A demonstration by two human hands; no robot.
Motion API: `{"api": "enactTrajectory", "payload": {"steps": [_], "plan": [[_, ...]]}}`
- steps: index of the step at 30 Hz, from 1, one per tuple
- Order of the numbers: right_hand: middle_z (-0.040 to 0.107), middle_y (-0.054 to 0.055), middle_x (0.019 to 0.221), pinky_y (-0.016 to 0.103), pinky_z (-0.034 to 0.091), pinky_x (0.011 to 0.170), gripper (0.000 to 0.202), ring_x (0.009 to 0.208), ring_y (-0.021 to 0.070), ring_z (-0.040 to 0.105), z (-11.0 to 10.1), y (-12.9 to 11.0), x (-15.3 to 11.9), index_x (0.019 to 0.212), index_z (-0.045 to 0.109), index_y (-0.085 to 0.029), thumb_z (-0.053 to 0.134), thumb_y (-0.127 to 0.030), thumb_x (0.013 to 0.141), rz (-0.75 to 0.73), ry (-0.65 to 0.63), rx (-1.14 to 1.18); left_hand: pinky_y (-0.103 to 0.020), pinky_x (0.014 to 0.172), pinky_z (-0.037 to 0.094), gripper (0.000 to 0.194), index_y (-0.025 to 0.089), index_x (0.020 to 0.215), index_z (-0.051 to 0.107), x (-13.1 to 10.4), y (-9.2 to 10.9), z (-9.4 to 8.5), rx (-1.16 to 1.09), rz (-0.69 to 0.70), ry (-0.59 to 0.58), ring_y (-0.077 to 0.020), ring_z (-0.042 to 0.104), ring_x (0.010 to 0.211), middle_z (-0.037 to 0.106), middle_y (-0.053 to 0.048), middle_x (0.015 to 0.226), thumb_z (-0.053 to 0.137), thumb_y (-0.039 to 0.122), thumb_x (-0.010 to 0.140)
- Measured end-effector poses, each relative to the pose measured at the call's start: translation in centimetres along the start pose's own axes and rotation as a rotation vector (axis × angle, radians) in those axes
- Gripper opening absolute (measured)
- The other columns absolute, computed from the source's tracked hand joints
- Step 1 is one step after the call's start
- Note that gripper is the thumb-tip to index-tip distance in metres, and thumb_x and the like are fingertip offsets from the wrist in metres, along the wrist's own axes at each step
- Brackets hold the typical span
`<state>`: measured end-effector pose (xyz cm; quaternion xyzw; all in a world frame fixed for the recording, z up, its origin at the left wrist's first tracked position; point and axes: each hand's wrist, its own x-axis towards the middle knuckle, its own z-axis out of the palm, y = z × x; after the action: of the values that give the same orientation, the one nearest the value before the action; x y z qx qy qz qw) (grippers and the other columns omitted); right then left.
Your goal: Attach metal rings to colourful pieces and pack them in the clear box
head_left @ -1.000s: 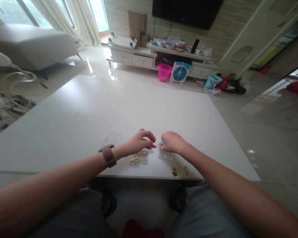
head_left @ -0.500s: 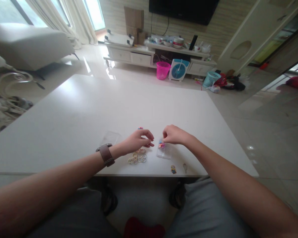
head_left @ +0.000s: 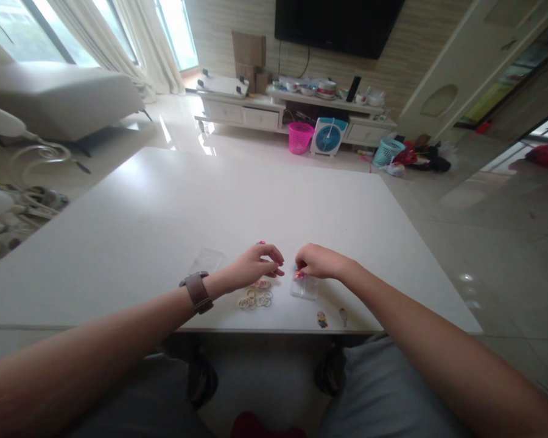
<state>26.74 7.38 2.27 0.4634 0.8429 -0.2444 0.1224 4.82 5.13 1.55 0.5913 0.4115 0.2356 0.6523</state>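
Observation:
My right hand reaches down with its fingers pinched over a small clear plastic box. Small bright pink and orange pieces lie at the box's far end, right under the fingertips; what the fingers hold, if anything, is hidden. To the left hovers my left hand, its fingers curved and apart with nothing between them. Nearest to it are several pale rings like hair ties, with pinkish rings just behind. More colourful pieces show past the left hand, partly covered by it.
A clear plastic lid or tray lies beyond my left wrist. Near the table's front edge are a yellow and blue cartoon figure and a small key-like item. The white table stretches toward a TV cabinet.
My right hand has come down onto the colourful pieces in the clear box, covering more of them. The left hand keeps its pose. The whole view has shifted slightly.

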Motion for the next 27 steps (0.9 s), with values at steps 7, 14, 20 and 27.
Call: {"api": "enactTrajectory", "payload": {"steps": [7, 14, 20, 27], "plan": [[0.074, 0.008, 0.08, 0.024, 0.039, 0.057, 0.019, 0.069, 0.0167, 0.064, -0.3, -0.4, -0.3, 0.085, 0.078, -0.018, 0.069, -0.034, 0.078, 0.025, 0.002, -0.078, -0.033, 0.077, 0.058, 0.007, 0.014, 0.085, 0.061, -0.3, 0.3, -0.1, 0.01, 0.006, 0.016, -0.0195, 0.072, 0.084, 0.063, -0.004, 0.094, 0.062, 0.02, 0.082], [0.073, 0.007, 0.078, 0.022, 0.039, 0.06, 0.018, 0.068, 0.0148, 0.062, -0.8, -0.1, -0.7, 0.082, 0.075, -0.017, 0.068, -0.033, 0.078, 0.004, 0.007, -0.034, -0.031, 0.075, 0.057, 0.007, 0.014, 0.085, 0.061, -0.4, 0.5, -0.2, 0.012, 0.016, 0.015, -0.0183, 0.072, 0.083, 0.062, -0.004, 0.094, 0.061, 0.02, 0.084], [0.07, 0.004, 0.075, 0.022, 0.038, 0.058, 0.012, 0.065, 0.0133, 0.059, -0.8, 0.4, -1.0, 0.078, 0.073, -0.017, 0.066, -0.027, 0.075, 0.011, 0.046, -0.005, -0.032, 0.076, 0.058, 0.009, 0.014, 0.085, 0.062, -0.1, 0.2, -0.5, 0.023, 0.039, 0.01, -0.0179, 0.072, 0.083, 0.063, -0.005, 0.096, 0.061, 0.023, 0.083], [0.07, 0.005, 0.077, 0.023, 0.037, 0.058, 0.014, 0.068, 0.0144, 0.06, -0.5, -0.2, -0.7, 0.077, 0.072, -0.017, 0.067, -0.03, 0.073, 0.065, 0.038, -0.029, -0.031, 0.07, 0.057, 0.007, 0.014, 0.083, 0.061, 0.4, 0.5, -1.9, 0.118, 0.066, 0.095, -0.0159, 0.069, 0.076, 0.065, -0.005, 0.087, 0.058, 0.019, 0.08]]}}
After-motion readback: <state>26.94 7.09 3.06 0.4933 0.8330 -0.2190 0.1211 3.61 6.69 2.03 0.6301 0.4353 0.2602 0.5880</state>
